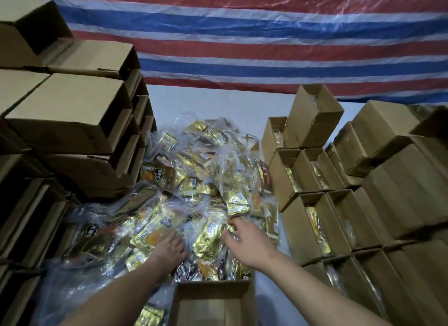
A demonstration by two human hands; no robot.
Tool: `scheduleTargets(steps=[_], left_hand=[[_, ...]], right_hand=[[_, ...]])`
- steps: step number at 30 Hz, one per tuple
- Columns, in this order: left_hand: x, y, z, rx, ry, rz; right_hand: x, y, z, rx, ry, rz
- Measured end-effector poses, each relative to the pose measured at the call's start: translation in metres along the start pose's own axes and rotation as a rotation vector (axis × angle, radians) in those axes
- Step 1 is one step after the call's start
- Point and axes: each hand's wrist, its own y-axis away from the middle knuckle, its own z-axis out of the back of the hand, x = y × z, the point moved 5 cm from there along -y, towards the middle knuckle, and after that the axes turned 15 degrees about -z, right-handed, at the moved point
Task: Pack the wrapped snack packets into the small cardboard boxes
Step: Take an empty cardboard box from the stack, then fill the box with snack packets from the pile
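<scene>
Both hands [169, 248] on packet pile [201, 180], holds unclear

Dim, soft overhead light, glare on the gold packets [208, 180], dark corners, wide-angle bending at edges.

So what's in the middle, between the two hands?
In the head view, shiny gold snack packets from the pile lie between the left hand and the right hand.

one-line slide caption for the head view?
Both hands, left hand and right hand, reach into the snack packet pile above an open box.
</scene>
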Motion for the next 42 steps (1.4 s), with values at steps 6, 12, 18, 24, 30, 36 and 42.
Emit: scheduleTargets(steps=[6,12,18,24,30,36,42], left_hand=[[-0.006,-0.024,-0.014,-0.037,-0.120,0.026],[0.015,0.003,-0.002,-0.238,0.134,0.024],[0.045,0.079,0.045,-0.660,1.024,0.137],[0.058,0.141,0.128,-1.102,1.418,0.232],[0.048,0.165,0.214,-1.378,1.398,0.258],[0.048,0.173,0.255,-1.515,1.189,0.293],[0.041,0.161,0.260,-1.292,0.893,0.342]], right_hand=[[-0.007,0.005,-0.012,0.034,0.001,-0.011],[-0.009,0.000,-0.014,0.049,-0.107,-0.055],[0.002,-0.009,-0.005,0.161,-0.498,-0.129],[0.056,0.003,0.036,0.417,-0.801,0.139],[0.096,0.013,0.084,0.478,-1.034,0.319],[0.091,0.021,0.118,0.483,-1.082,0.384],[0.094,0.028,0.118,0.307,-1.220,0.304]])
